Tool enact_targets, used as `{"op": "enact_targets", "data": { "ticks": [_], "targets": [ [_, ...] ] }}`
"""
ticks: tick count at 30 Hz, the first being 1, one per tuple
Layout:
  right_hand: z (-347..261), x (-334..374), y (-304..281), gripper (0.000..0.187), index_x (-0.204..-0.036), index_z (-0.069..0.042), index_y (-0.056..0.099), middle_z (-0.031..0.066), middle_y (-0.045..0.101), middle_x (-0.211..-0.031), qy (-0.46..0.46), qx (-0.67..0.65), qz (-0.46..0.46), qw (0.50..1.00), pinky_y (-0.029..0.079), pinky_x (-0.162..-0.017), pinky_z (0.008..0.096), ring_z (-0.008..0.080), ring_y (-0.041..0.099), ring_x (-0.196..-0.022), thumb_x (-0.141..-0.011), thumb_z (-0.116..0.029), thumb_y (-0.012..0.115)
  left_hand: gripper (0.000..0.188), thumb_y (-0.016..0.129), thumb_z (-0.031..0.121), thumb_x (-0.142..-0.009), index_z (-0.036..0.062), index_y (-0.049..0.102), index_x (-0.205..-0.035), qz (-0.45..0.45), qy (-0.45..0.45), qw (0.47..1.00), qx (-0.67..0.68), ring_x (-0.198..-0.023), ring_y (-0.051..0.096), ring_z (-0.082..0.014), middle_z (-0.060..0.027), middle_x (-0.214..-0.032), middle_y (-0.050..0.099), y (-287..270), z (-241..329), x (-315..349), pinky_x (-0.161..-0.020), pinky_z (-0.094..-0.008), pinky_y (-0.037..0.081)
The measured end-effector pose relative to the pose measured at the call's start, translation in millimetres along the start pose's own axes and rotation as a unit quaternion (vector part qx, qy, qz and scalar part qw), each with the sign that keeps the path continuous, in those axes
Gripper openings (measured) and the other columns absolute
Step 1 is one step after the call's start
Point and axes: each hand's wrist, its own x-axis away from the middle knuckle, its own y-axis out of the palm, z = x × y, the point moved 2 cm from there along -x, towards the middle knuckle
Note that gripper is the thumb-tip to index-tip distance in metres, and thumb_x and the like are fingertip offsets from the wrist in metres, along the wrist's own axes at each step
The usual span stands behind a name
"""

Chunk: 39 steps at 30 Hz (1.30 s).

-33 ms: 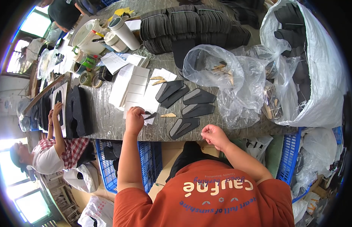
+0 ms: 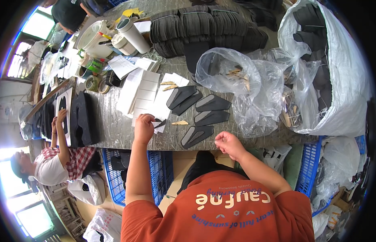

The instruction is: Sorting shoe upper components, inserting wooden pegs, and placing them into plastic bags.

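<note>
My left hand [image 2: 144, 128] is closed over the near end of the white paper sheets [image 2: 145, 93], fingers curled together. Just right of its fingers is a small black piece [image 2: 160, 123]; whether the fingers hold it I cannot tell. A tan pointed piece [image 2: 180, 122] lies a little further right. My right hand [image 2: 230, 144] is in a pinch above the table's near edge, and anything between its fingertips is too small to make out. Nearest to it lies a black flat piece [image 2: 197, 136] with a grey patch. Several similar black pieces [image 2: 212, 103] lie beyond, some overlapping.
Stacked black pieces [image 2: 200, 26] line the back. At right are a clear plastic bag [image 2: 228, 66] holding tan pieces and a white woven sack [image 2: 345, 80]. A white cup [image 2: 132, 36] and tape rolls [image 2: 92, 83] stand left. Blue crates [image 2: 160, 173] sit below; a co-worker [image 2: 52, 171] works at far left.
</note>
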Motion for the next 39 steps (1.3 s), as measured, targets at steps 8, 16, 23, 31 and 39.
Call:
{"op": "enact_targets", "data": {
  "ticks": [8, 16, 23, 31, 39],
  "targets": [
    [-55, -28, -2, 0.059, -0.136, -0.009, 0.027, 0.0073, 0.054, -0.074, -0.048, -0.017, 0.038, 0.998, 0.036, -0.045, 0.0201, 0.0073, 0.044, -0.055, -0.084, -0.004, 0.055, 0.016, 0.045, -0.009, -0.067, 0.0014, 0.058, -0.069, 0.058, -0.007, 0.998, 0.024, -0.082, 0.057, -0.027, -0.0108, -0.083, 0.063, -1, 2, -2, -0.076, -0.0349, 0.045],
    [-66, -32, 16, 0.057, -0.135, -0.01, 0.03, 0.0063, 0.054, -0.073, -0.028, 0.034, 0.016, 0.999, 0.036, -0.045, 0.02, 0.007, 0.044, -0.054, -0.084, -0.005, 0.055, 0.015, 0.048, -0.008, -0.076, 0.0006, 0.06, -0.08, 0.124, -0.037, 0.991, 0.026, -0.081, 0.059, -0.0239, -0.0107, -0.082, 0.062, -9, -9, 11, -0.074, -0.0321, 0.046],
    [-79, -55, 50, 0.053, -0.133, -0.01, 0.034, 0.0062, 0.055, -0.076, -0.01, 0.105, -0.091, 0.99, 0.037, -0.047, 0.019, 0.0068, 0.044, -0.056, -0.085, -0.006, 0.055, 0.013, 0.048, -0.004, -0.085, -0.0024, 0.059, -0.091, 0.136, -0.137, 0.962, 0.191, -0.087, 0.062, -0.0147, -0.0084, -0.091, 0.065, 7, -27, 12, -0.08, -0.0251, 0.047],
    [-64, -48, 34, 0.036, -0.119, -0.001, 0.044, 0.0066, 0.054, -0.077, 0.032, 0.1, -0.067, 0.992, 0.034, -0.045, 0.0201, 0.0067, 0.042, -0.054, -0.085, -0.007, 0.055, 0.014, 0.048, -0.005, -0.085, -0.0044, 0.058, -0.094, 0.158, -0.266, 0.866, 0.394, -0.088, 0.061, -0.0165, -0.0095, -0.092, 0.063, -3, -34, 13, -0.078, -0.0259, 0.049],
    [-50, -30, 16, 0.022, -0.107, -0.002, 0.05, 0.0052, 0.053, -0.078, 0.051, 0.058, -0.059, 0.995, 0.035, -0.048, 0.0181, 0.005, 0.042, -0.058, -0.086, -0.007, 0.054, 0.01, 0.063, -0.001, -0.074, 0.0022, 0.064, -0.083, 0.108, -0.109, 0.978, 0.14, -0.067, 0.058, -0.0135, -0.0059, -0.081, 0.064, -6, -5, 14, -0.063, -0.0242, 0.046]
  ]
}}
